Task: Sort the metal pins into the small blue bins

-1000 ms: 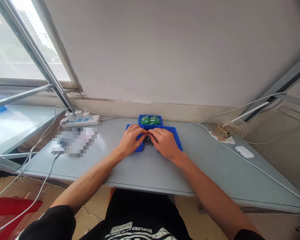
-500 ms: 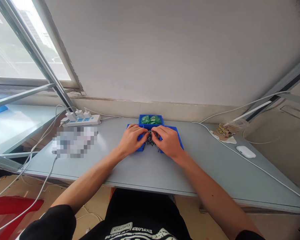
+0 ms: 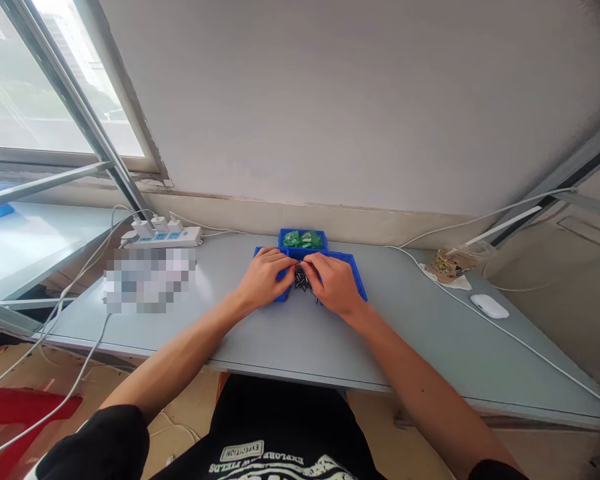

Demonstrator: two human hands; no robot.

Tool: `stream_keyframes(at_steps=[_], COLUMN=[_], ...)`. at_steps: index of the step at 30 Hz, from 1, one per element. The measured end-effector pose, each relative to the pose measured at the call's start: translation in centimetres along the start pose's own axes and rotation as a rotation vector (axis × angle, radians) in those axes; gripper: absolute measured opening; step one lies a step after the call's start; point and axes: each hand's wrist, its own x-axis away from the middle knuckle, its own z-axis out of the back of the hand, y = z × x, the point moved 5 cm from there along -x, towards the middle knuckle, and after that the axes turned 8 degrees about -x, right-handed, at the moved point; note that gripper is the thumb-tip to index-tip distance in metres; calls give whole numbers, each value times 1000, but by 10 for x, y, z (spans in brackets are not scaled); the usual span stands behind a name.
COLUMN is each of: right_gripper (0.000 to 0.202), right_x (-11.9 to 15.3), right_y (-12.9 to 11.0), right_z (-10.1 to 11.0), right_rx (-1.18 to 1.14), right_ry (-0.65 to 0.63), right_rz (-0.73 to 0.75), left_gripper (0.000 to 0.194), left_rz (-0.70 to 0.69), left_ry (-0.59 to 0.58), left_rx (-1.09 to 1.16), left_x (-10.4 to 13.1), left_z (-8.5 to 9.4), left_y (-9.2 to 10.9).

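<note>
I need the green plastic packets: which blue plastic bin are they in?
The rear blue plastic bin, nearest the grey wall; no green shows in the front bins by the left hand and right hand.

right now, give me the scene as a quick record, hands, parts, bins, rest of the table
left hand: left hand, fingertips together over the small parts
right hand: right hand, fingertips close to the left's; any piece between them too small to tell
parts: dark metal pieces, heaped between the hands
bins: back blue bin with green packets; blue bins partly behind each hand
table left: power strip with plugs
table right: white case, patterned cup
</note>
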Motion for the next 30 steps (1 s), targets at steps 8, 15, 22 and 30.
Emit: stream_keyframes(at_steps=[8, 15, 22, 30], right_gripper=[20, 27, 40, 26], right_x=[0, 1, 2, 1], right_y=[2, 4, 5, 5], right_z=[1, -4, -6, -4], right_rx=[-52, -31, -11, -68], right_ry=[2, -6, -11, -38], right_rz=[-38, -34, -56, -100], left_gripper=[21, 21, 23, 22], left_rz=[10, 10, -53, 20], left_ry=[-3, 5, -27, 22], left_rx=[-10, -10, 18, -18], left_x=[0, 0, -1, -1], left_z=[-2, -2, 1, 2], left_y=[0, -1, 6, 1])
